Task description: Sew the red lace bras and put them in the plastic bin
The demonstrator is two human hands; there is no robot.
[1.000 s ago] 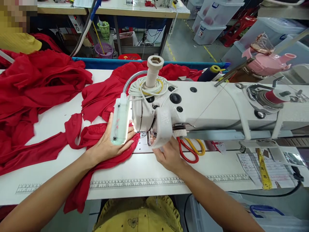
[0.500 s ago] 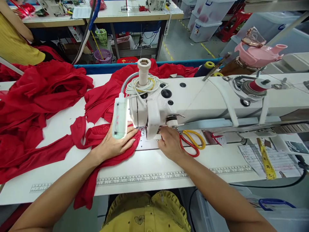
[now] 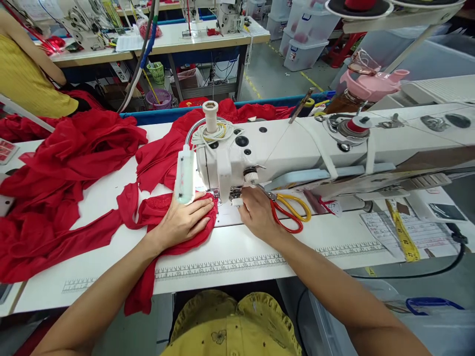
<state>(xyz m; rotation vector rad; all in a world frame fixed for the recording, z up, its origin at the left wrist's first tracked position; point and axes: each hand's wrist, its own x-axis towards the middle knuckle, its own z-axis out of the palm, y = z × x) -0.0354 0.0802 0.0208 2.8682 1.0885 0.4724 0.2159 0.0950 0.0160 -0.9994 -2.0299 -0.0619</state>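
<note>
as scissors (image 3: 273, 196) flank right hand (image 3: 256, 215), lamp (image 3: 186, 175) overlapping left hand (image 3: 183, 220)

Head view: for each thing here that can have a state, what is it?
Left hand: spread flat on red fabric
Right hand: curled, partly hidden
Red fabric: partly bunched, partly flattened
Scissors: lying down, blades partly hidden
White cord: coiled around post
Tape measure: lying over paper

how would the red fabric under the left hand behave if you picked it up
The red fabric would likely hang limp: part already droops over the table edge. It probably won't hold a shape, given its loose folds. Lifting it may drag the strip that seems to trail off leftward.
</note>
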